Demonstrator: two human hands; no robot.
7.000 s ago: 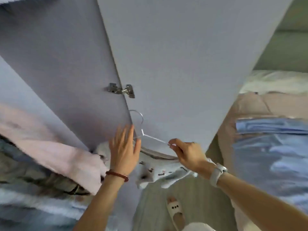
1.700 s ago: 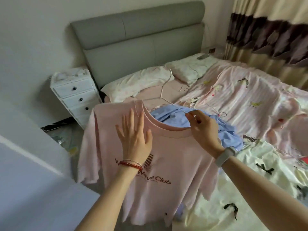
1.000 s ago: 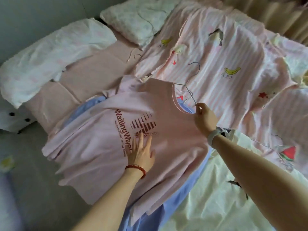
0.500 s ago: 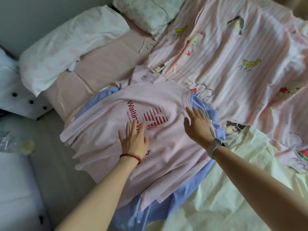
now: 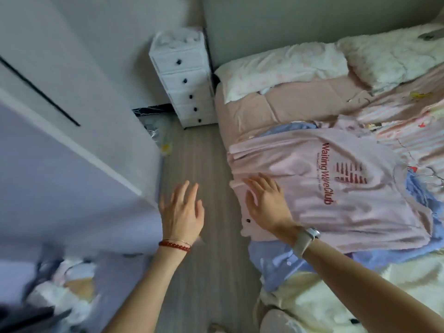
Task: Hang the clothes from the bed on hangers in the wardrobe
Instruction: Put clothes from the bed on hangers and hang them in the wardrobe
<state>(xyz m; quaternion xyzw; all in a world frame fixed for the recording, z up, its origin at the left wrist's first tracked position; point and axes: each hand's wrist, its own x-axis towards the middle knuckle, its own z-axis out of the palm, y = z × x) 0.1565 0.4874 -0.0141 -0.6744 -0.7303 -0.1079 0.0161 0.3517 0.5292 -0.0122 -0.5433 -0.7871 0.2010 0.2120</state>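
Note:
A pale pink T-shirt [image 5: 336,188] with red "Waiting Wave Club" lettering lies flat on the bed [image 5: 252,111], on top of a light blue shirt [image 5: 278,260]. My right hand [image 5: 266,200] rests on the pink shirt's lower part near the bed's edge, fingers straight. My left hand [image 5: 181,210] hovers over the floor beside the bed, fingers spread, holding nothing. A wire hanger [image 5: 432,174] shows faintly at the shirt's collar. The open wardrobe door [image 5: 60,164] stands at the left, with clothes [image 5: 67,280] hanging below it.
A white drawer unit [image 5: 185,78] stands by the bed's head. Pillows [image 5: 283,66] and a pink striped quilt [image 5: 413,131] lie on the bed. A yellowish sheet [image 5: 336,296] covers the near corner. Grey wooden floor [image 5: 199,150] runs between wardrobe and bed.
The pink shirt on its hanger was laid down on the bed. My right hand let go of the hanger and slid to the shirt's lower part. My left hand lifted off towards the wardrobe side.

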